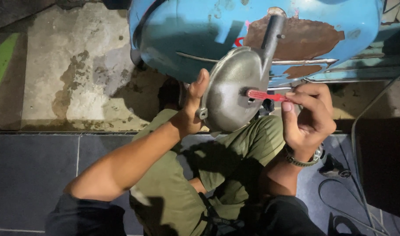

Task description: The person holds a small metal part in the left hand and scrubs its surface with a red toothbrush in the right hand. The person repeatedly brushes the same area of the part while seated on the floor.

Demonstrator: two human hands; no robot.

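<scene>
Grey metal cover (235,89) held mid-frame vs blue scooter body (256,35): looks rigid, prob. moderately heavy, smooth/slippery dome, so left hand (189,111) clamps its left rim, right hand (307,116) pinches red tool (263,95) at cover hub; open room near/left over floor (77,70), tight far side.

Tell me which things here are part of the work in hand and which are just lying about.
In hand:
left hand steadying the grey domed metal cover
right hand holding the red-handled tool against it

Lying about:
blue rusty scooter body
black cable on dark floor tiles
</scene>
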